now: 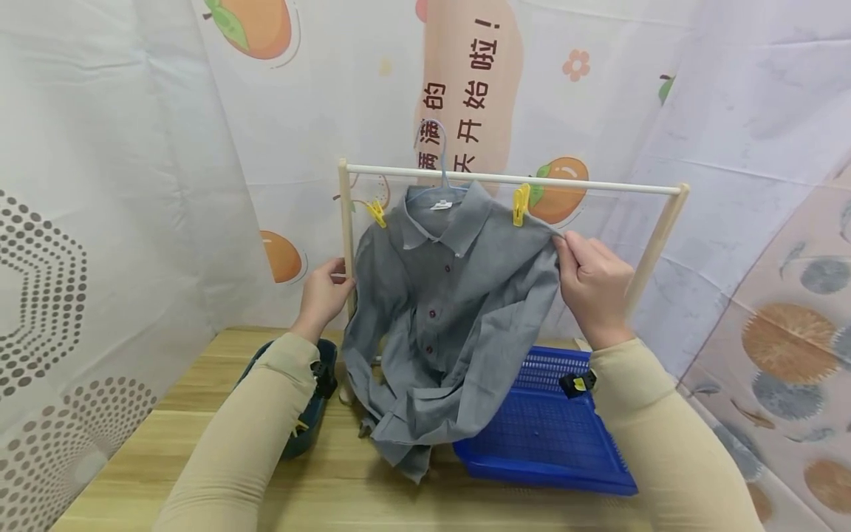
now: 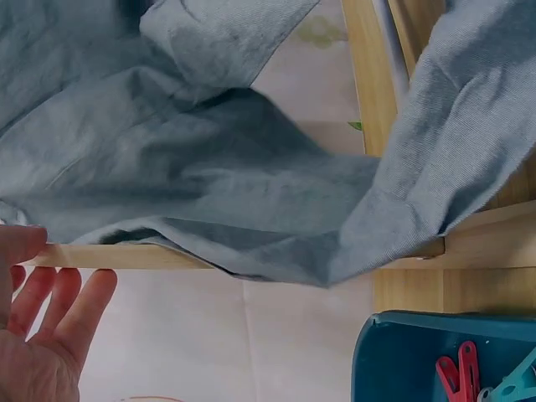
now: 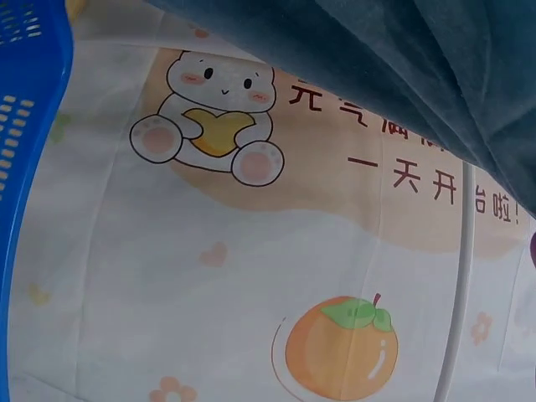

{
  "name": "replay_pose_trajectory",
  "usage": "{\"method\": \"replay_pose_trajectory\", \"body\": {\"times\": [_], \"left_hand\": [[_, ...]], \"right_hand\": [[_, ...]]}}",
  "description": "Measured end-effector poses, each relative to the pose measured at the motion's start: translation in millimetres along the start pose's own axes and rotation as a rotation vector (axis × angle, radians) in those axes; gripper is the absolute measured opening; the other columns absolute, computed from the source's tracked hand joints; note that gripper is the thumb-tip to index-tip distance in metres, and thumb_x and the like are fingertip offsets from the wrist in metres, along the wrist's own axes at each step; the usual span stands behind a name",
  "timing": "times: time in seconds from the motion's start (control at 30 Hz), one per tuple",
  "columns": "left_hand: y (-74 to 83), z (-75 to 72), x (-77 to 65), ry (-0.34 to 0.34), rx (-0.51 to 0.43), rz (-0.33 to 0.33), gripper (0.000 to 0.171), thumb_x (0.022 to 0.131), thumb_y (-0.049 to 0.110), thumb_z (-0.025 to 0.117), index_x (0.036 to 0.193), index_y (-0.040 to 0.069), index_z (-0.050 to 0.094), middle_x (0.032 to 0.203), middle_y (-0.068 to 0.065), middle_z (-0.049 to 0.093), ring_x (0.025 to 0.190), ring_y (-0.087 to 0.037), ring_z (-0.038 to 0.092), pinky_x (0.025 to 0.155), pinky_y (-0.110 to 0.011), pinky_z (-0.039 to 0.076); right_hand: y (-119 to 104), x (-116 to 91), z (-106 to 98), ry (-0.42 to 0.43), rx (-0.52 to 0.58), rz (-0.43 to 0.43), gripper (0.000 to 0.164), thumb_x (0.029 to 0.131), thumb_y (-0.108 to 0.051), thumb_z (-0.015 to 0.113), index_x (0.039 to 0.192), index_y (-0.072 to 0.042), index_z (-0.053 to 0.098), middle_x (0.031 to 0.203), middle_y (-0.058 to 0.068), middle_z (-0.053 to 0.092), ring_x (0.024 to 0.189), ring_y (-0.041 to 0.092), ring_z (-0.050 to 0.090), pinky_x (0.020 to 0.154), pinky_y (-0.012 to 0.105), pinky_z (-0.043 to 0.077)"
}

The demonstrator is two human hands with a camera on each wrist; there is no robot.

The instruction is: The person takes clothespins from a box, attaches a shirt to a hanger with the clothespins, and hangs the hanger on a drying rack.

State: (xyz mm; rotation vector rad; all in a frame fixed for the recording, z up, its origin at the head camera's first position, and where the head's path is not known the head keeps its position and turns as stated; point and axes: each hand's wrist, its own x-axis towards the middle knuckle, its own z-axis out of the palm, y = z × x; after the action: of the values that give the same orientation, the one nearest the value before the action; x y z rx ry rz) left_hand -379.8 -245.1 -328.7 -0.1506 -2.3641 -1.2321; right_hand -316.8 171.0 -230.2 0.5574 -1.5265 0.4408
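A grey button-up shirt [image 1: 432, 295] hangs on a light blue hanger [image 1: 444, 151] from a drying rack's white rod [image 1: 585, 184]. Yellow clothespins [image 1: 521, 205] sit at both shoulders. My right hand [image 1: 595, 284] pinches the shirt near the top of one sleeve, thumb in front, and holds the cloth out to the side. At the rack's left wooden post [image 2: 159, 257], my left hand [image 1: 324, 297] has its thumb on one side and its fingers on the other, lightly gripping it beside the other sleeve. The right wrist view shows draped cloth [image 3: 377, 59], with that hand out of sight.
A blue plastic basket [image 1: 545, 443] lies on the wooden table [image 1: 166, 443] under the shirt's right side. On the left stands a dark teal bin [image 2: 364, 352] with red clothespins [image 2: 459, 373] and others inside. Printed curtains [image 1: 319, 103] surround the table.
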Motion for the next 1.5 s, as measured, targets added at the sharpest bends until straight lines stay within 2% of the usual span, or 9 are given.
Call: {"method": "replay_pose_trajectory", "body": {"times": [0.17,0.23,0.43,0.53,0.67,0.8,1.0,1.23,1.5], "left_hand": [[1.6,-0.9,0.4,-0.013,-0.005,0.003,0.052,0.099,0.014,0.066,0.148,0.002,0.051,0.133,-0.021,0.061,0.117,-0.037,0.062,0.089,-0.052,0.055],[1.2,-1.2,0.8,-0.014,0.0,-0.003,0.052,0.099,0.014,0.066,0.147,0.002,0.051,0.132,-0.02,0.061,0.117,-0.036,0.062,0.089,-0.051,0.055],[0.8,-2.9,1.2,-0.026,0.02,-0.006,0.052,0.099,0.014,0.065,0.148,0.003,0.051,0.134,-0.02,0.061,0.118,-0.036,0.062,0.089,-0.051,0.055],[0.3,-3.6,1.2,-0.032,0.022,-0.004,0.052,0.1,0.014,0.064,0.149,0.002,0.049,0.135,-0.021,0.06,0.118,-0.036,0.062,0.09,-0.051,0.055],[-0.3,-3.2,1.2,-0.029,0.027,-0.003,0.052,0.1,0.013,0.064,0.149,0.002,0.05,0.134,-0.021,0.061,0.118,-0.036,0.063,0.089,-0.05,0.055],[-0.1,-2.3,1.4,-0.026,0.024,0.006,0.051,0.1,0.012,0.064,0.148,0.003,0.051,0.132,-0.02,0.062,0.117,-0.036,0.063,0.088,-0.05,0.056],[-0.5,-2.1,1.2,-0.015,0.04,0.013,0.048,0.1,0.013,0.066,0.145,0.003,0.055,0.126,-0.018,0.064,0.115,-0.034,0.064,0.084,-0.049,0.057],[0.7,-3.6,-0.7,-0.017,0.028,0.027,0.046,0.1,0.014,0.066,0.144,0.003,0.056,0.121,-0.019,0.066,0.109,-0.033,0.065,0.079,-0.047,0.058],[0.0,-4.6,-3.4,-0.019,0.036,0.034,0.045,0.1,0.014,0.066,0.143,0.003,0.058,0.118,-0.018,0.067,0.106,-0.032,0.066,0.077,-0.045,0.058]], "right_hand": [[-6.8,4.7,15.6,0.021,0.048,0.02,0.022,0.098,-0.016,0.068,0.081,-0.001,0.07,0.064,0.012,0.059,0.055,0.031,0.055,0.049,0.043,0.038],[-10.4,5.0,21.5,0.012,0.051,0.022,0.021,0.098,-0.016,0.068,0.083,-0.001,0.07,0.064,0.012,0.06,0.056,0.032,0.056,0.049,0.043,0.038],[-17.5,2.0,36.6,0.025,0.078,0.038,0.025,0.097,-0.013,0.069,0.075,-0.002,0.064,0.059,0.009,0.051,0.051,0.029,0.049,0.048,0.038,0.03],[-18.3,-2.0,42.5,0.031,0.09,0.044,0.025,0.097,-0.012,0.069,0.075,-0.002,0.064,0.061,0.01,0.054,0.053,0.03,0.052,0.049,0.041,0.035],[-19.0,-9.4,48.7,0.014,0.089,0.056,0.024,0.097,-0.012,0.067,0.076,-0.001,0.064,0.062,0.011,0.055,0.054,0.032,0.053,0.049,0.044,0.038],[-21.7,-17.4,54.2,-0.005,0.072,0.061,0.027,0.098,-0.012,0.066,0.073,-0.003,0.057,0.06,0.011,0.05,0.053,0.032,0.05,0.048,0.042,0.033],[-27.7,-29.7,63.8,-0.05,0.096,0.078,0.03,0.1,-0.014,0.064,0.073,-0.005,0.054,0.063,0.011,0.052,0.057,0.034,0.053,0.049,0.042,0.035],[-28.7,-45.5,71.4,-0.148,0.094,0.091,0.034,0.101,-0.014,0.062,0.07,-0.007,0.051,0.06,0.008,0.048,0.053,0.029,0.048,0.048,0.039,0.033],[-30.3,-58.0,76.3,-0.176,0.138,0.107,0.037,0.098,-0.009,0.066,0.065,-0.01,0.049,0.056,0.004,0.047,0.048,0.022,0.043,0.046,0.035,0.03]]}}
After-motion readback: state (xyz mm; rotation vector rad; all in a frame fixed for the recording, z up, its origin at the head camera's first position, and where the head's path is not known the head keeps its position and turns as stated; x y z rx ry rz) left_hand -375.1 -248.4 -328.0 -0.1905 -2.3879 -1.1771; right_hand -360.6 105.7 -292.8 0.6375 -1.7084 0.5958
